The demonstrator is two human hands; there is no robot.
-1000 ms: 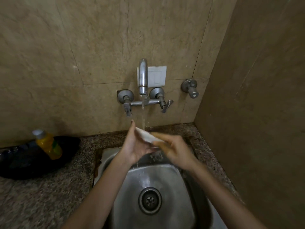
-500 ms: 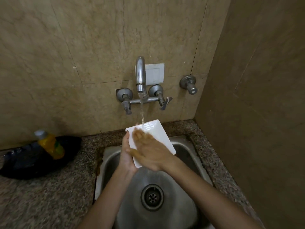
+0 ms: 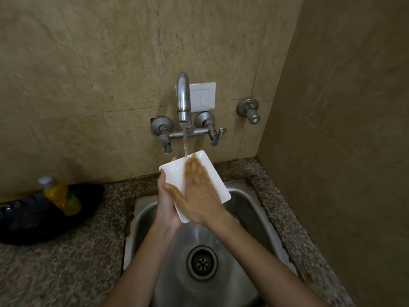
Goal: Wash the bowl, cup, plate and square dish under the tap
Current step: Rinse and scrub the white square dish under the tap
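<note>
A white square dish (image 3: 215,178) is held tilted over the steel sink (image 3: 250,209), its face turned toward me. Water runs from the tap (image 3: 183,98) onto the dish's upper edge. My left hand (image 3: 167,200) grips the dish by its left edge, with fingers wrapped behind it. My right hand (image 3: 199,196) lies flat on the dish's face with straight fingers, the fingertips up at the water stream. The bowl, cup and plate are out of view.
A yellow soap bottle (image 3: 59,193) lies on a black bag (image 3: 44,218) on the granite counter (image 3: 66,262) to the left. A tiled wall stands close on the right. The sink's drain (image 3: 201,262) sits below my forearms.
The dish was edge-on a second ago; it has turned face-up toward me. My right hand moved from its edge onto its face and slid up toward the water.
</note>
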